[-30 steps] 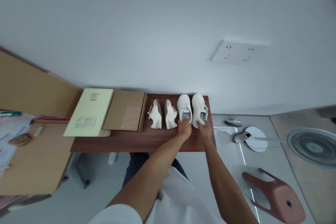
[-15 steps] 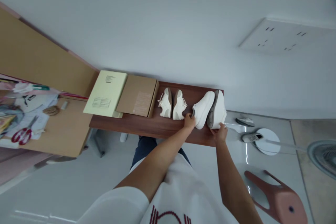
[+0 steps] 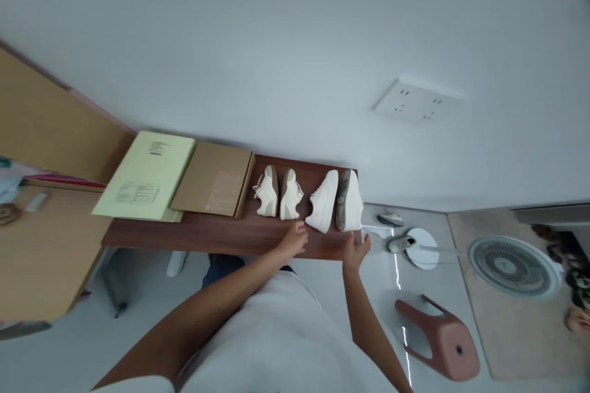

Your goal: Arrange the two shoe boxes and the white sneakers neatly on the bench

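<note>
On a dark reddish-brown wooden bench (image 3: 207, 236), two white shoes lie on their sides near the right end: the inner white shoe (image 3: 324, 201) and the outer white shoe (image 3: 354, 202), whose grey sole faces inward. My left hand (image 3: 295, 239) hovers just below the inner shoe with loosely bent fingers, holding nothing. My right hand (image 3: 356, 250) is beneath the outer shoe's lower end, fingers apart; whether a fingertip touches the shoe I cannot tell. Left of them lies another pair, a cream sneaker (image 3: 266, 191) and its mate (image 3: 290, 195), soles facing each other.
A brown cardboard box (image 3: 214, 178) and a pale green box (image 3: 150, 175) occupy the bench's left part. A tan table (image 3: 50, 252) stands farther left. To the right are a pink stool (image 3: 456, 344), a fan (image 3: 511, 265) and a loose shoe (image 3: 401, 244). The wall (image 3: 276, 61) rises behind.
Both hands have let go of the white shoes and drawn back toward me. The shoes now stand slightly apart. The view has shifted right, showing more of the fan.
</note>
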Demonstrator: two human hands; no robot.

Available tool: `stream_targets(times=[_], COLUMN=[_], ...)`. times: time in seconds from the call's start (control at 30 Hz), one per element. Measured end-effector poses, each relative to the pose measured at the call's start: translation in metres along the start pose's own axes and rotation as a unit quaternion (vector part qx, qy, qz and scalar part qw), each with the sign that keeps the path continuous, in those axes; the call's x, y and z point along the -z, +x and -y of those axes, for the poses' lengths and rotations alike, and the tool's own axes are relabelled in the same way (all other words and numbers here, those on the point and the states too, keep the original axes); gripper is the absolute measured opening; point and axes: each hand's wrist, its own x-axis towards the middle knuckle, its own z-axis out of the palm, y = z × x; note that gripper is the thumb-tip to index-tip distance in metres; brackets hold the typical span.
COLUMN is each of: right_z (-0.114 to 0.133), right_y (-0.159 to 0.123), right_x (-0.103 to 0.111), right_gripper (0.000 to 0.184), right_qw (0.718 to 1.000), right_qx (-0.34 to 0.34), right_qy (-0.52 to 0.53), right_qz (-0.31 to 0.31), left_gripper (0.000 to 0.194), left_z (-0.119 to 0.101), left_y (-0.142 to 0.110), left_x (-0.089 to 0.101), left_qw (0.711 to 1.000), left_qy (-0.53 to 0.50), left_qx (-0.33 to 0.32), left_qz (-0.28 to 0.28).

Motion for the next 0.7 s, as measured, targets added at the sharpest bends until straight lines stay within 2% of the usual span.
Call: stream_targets(times=[0.03,0.1,0.2,0.3,0.43,0.5,0.57,0.7], right_z=[0.009,0.030,0.066,0.098,0.128,0.140,0.151,0.180], right_y=[-0.012,-0.034,-0.055,-0.066,-0.084,-0.100,-0.121,-0.165], right_x=[-0.004,-0.018,-0.050,-0.080,-0.112,-0.130,-0.153,-0.214], right_gripper=[0.081,0.082,0.065,0.052,0.043,0.041,0.040,0.046], right_qw=[0.998,0.991,0.969,0.935,0.875,0.862,0.856,0.832], right_qx=[0.018,0.081,0.188,0.271,0.343,0.366,0.392,0.435], right_qy=[-0.050,-0.109,-0.112,-0.094,-0.072,-0.067,-0.075,-0.188], right_qz=[-0.028,0.004,0.111,0.208,0.333,0.345,0.327,0.287], left_gripper=[0.046,0.038,0.030,0.028,0.029,0.033,0.040,0.049], left_z=[0.002,0.004,0.006,0.004,-0.006,-0.016,-0.029,-0.049], left_y=[-0.009,-0.024,-0.042,-0.062,-0.090,-0.101,-0.107,-0.104], left_x=[0.019,0.059,0.122,0.185,0.262,0.299,0.335,0.405], left_qw=[1.000,0.999,0.985,0.953,0.906,0.891,0.879,0.844], left_qy=[0.000,0.017,0.084,0.196,0.336,0.369,0.389,0.411], left_qx=[0.009,-0.005,-0.084,-0.155,-0.141,-0.137,-0.155,-0.197], left_qz=[0.007,-0.026,-0.128,-0.169,-0.217,-0.228,-0.228,-0.283])
